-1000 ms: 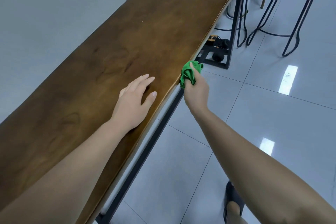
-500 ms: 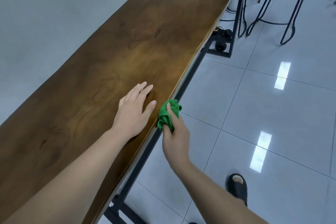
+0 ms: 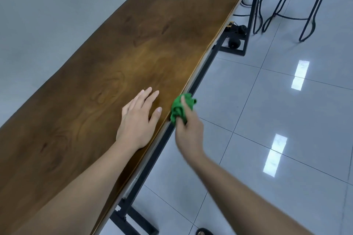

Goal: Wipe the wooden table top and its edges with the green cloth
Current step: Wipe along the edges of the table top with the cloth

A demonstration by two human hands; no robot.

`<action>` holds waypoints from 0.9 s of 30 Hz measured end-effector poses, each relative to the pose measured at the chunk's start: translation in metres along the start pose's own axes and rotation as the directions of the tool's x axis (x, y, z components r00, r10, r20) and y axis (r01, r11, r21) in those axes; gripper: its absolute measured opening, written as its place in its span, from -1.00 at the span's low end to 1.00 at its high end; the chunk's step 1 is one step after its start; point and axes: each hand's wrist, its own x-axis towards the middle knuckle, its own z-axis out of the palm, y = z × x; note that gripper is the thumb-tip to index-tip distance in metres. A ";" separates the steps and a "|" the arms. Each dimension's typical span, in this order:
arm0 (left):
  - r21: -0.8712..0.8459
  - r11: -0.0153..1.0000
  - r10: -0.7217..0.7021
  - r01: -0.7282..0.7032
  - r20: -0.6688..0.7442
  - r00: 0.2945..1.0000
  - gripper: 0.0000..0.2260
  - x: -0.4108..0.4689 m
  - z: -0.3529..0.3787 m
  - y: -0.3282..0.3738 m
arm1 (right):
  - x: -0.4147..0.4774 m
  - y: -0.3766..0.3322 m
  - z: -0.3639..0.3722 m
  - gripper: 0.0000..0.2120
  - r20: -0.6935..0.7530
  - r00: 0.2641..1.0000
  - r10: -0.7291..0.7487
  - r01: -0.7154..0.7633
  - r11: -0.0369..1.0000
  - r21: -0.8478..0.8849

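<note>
A sandalled foot point(image 3: 204, 232) is just showing at the bottom edge on the tiled floor point(image 3: 267, 110). Both forearms are reaching fwd from the near end of the long wooden surface point(image 3: 107, 74). The left hand point(image 3: 138, 118) is lying palm down on the surface, close to its right edge, fingers point(image 3: 148, 93) stretched out flat w/ nothing in them, thumb pointing toward the edge. Just beside it, off the right edge, the right hand point(image 3: 188, 131) is pressing the green cloth point(image 3: 180, 108) against the side of that edge; its fingers are curling tight round the bunched cloth, index finger lying over the top of it. Cloth is touching the edge trim abt level w/ the left thumb; whether it's reaching the underside can't be told. The right arm is looking slightly blurred. A black metal frame point(image 3: 202, 70) is running under the right edge. Further along, by the far leg, a small wheeled toy-like thing point(image 3: 236, 34) is sitting on the frame's foot, w/ black wire stool legs point(image 3: 309, 5) standing beyond on the floor. A grey wall point(image 3: 57, 5) is running along the left edge.
</note>
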 end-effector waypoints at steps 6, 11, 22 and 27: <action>0.001 1.000 -0.024 0.024 0.011 1.000 -0.22 0.001 -0.005 0.007 | 0.165 -0.006 -0.052 -0.59 -0.033 0.995 0.095 -0.096 0.995 -0.030; 0.001 1.000 -0.030 0.030 0.013 0.999 -0.23 0.001 -0.006 0.008 | 0.213 -0.007 -0.064 -0.75 -0.087 0.985 0.151 -0.149 0.988 0.027; -0.006 1.000 -0.010 0.010 0.008 1.000 -0.31 -0.001 -0.005 0.006 | 0.024 -0.003 -0.004 -0.30 0.013 0.999 0.050 -0.051 0.997 0.066; -0.002 1.000 0.014 -0.014 -0.022 1.000 -0.48 0.000 0.003 -0.001 | -0.074 0.005 0.030 -0.24 0.061 0.998 0.007 -0.014 0.991 0.131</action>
